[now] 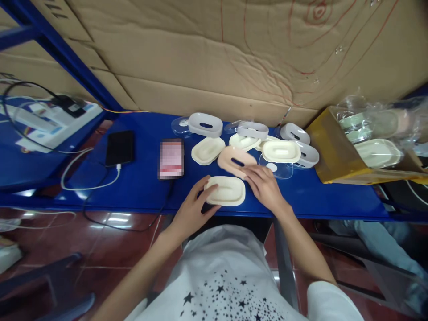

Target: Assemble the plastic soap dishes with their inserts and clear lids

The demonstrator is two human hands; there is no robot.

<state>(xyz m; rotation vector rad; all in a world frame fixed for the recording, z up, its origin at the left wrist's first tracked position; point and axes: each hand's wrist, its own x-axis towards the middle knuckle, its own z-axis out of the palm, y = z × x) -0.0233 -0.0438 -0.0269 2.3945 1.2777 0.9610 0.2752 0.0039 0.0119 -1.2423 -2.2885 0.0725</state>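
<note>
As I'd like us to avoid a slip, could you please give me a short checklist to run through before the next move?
1. Left grip on the near dish: ok, at its left end.
2. Right grip on the peach piece: ok, fingers at its right end.
3. Room beyond the peach piece: not ok, other dishes lie close behind it.
4. Near dish flat on the table: cannot tell from above.
5. Peach piece's underside: cannot tell, it is hidden.
6. Black phone clear of both grips: ok, well to the left.
</note>
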